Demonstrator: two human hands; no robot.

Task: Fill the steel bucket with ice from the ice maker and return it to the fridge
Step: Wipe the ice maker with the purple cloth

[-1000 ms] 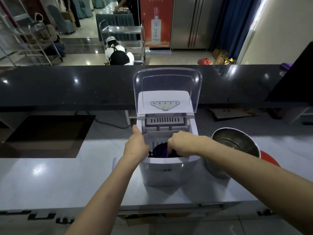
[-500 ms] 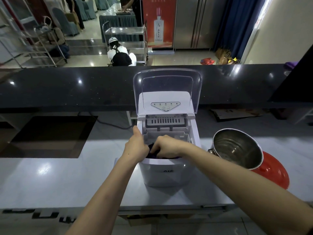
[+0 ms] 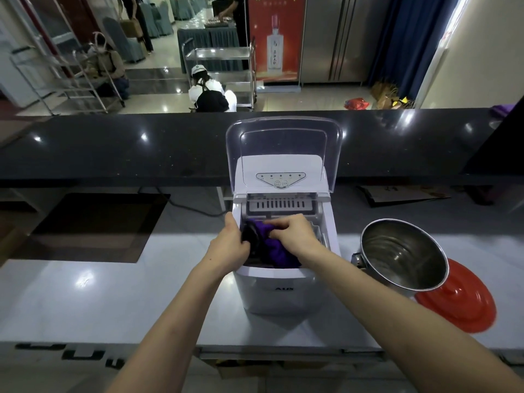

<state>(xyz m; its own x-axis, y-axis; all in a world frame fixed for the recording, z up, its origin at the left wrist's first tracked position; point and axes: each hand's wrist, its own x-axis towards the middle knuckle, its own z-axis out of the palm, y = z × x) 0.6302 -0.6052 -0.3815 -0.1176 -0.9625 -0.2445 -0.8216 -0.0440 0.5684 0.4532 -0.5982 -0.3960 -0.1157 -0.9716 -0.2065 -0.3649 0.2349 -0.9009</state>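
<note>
With the ice maker [image 3: 283, 245] lid up, my left hand [image 3: 231, 245] and right hand [image 3: 295, 236] both grasp a purple bundle [image 3: 272, 248] inside. Bucket [image 3: 402, 256] sits empty on the surface [image 3: 113, 293], just right; filling and fridge return remain.

The white ice maker [image 3: 279, 290] carries a small dark brand mark on its front face, below the hands; it looks like "AUX", though the letters are small. Far beyond the hands, a red poster [image 3: 275, 38] shows a white bottle and large pale characters along its top edge, cut off and unreadable.
</note>
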